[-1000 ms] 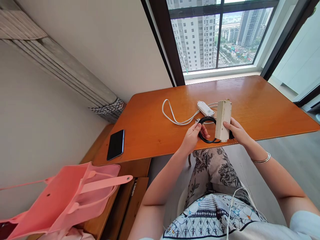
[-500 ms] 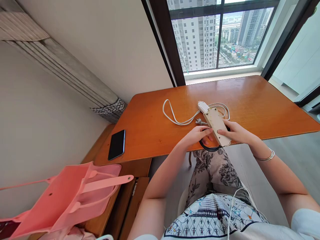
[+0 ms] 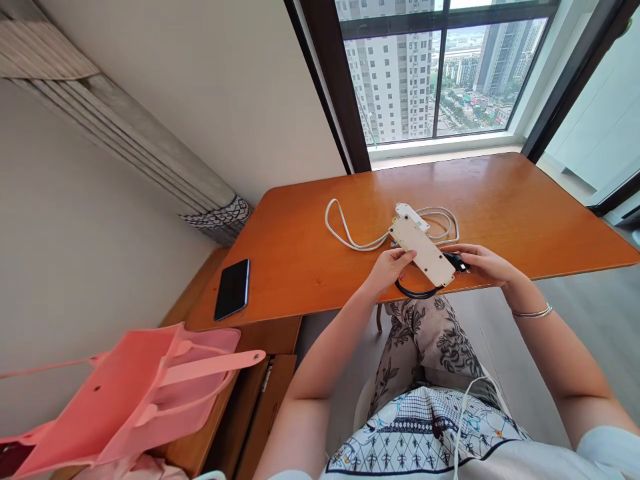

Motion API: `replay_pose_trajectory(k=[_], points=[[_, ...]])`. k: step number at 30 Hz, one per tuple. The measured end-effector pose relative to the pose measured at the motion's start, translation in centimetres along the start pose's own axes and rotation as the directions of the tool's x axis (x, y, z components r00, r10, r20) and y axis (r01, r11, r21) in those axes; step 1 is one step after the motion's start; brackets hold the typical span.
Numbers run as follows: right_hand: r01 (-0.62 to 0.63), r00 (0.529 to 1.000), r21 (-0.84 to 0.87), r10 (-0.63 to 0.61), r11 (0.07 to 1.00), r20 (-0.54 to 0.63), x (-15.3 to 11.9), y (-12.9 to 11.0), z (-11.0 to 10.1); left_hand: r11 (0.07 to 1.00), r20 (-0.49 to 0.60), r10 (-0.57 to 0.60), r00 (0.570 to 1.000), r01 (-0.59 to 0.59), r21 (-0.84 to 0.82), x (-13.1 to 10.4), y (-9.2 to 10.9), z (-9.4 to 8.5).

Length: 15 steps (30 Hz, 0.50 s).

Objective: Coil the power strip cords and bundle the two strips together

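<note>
Over the table's front edge, my left hand pinches the side of a cream power strip, thumb on its face. My right hand is closed around a black plug beside the strip's right side. A black cable loops below the strip and meets its lower end. Behind lies a white power strip, partly covered by the cream one. Its white cord curves out to the left and loops to the right on the table.
The brown table carries a black phone at its left end. A pink bag sits at lower left. Beyond the table is a window. A white cable hangs over my lap.
The cream strip has shifted left and tilted further. My right hand has left the strip's face and moved right, now on the black plug, which has come into view.
</note>
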State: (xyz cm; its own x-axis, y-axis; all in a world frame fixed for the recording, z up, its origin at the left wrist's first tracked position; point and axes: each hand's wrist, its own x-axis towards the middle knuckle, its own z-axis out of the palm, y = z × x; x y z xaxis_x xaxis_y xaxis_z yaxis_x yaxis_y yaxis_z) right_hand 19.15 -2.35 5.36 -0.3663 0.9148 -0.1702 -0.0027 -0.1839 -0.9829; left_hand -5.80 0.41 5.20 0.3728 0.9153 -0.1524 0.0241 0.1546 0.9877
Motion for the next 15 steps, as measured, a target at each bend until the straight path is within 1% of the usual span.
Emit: replay_pose_trajectory(k=[1,3,5,7,9,12,15], points=[[0.01,0.999,0.135,-0.005,0.991,-0.04,0.0,0.8,0.3,1.0,-0.014,0.001,1.0,-0.002,-0.026,0.1,-0.1,0.0],[0.066,0.99,0.362,-0.016,0.93,-0.138,0.1,2.1,1.6,0.998,-0.036,0.009,0.999,-0.012,-0.063,0.4,-0.2,0.3],[0.126,0.98,0.477,-0.034,0.87,-0.197,0.2,3.1,3.2,0.997,-0.064,0.018,0.998,-0.023,-0.072,0.6,-0.4,0.6],[0.17,0.964,0.495,-0.041,0.852,-0.261,0.2,3.6,4.5,0.998,-0.092,0.02,0.996,-0.026,-0.061,0.8,-0.7,0.9],[0.189,0.939,0.471,-0.017,0.862,-0.344,0.4,3.7,5.2,0.998,-0.109,0.014,0.994,-0.021,-0.059,0.8,-0.9,1.0],[0.21,0.886,0.432,0.016,0.877,-0.464,0.7,3.6,5.3,0.997,-0.095,-0.007,0.995,-0.001,-0.082,0.8,-0.9,1.0],[0.265,0.834,0.404,0.002,0.875,-0.551,1.1,3.5,4.9,0.993,-0.054,-0.041,0.998,0.035,-0.109,1.1,-0.7,1.0]])
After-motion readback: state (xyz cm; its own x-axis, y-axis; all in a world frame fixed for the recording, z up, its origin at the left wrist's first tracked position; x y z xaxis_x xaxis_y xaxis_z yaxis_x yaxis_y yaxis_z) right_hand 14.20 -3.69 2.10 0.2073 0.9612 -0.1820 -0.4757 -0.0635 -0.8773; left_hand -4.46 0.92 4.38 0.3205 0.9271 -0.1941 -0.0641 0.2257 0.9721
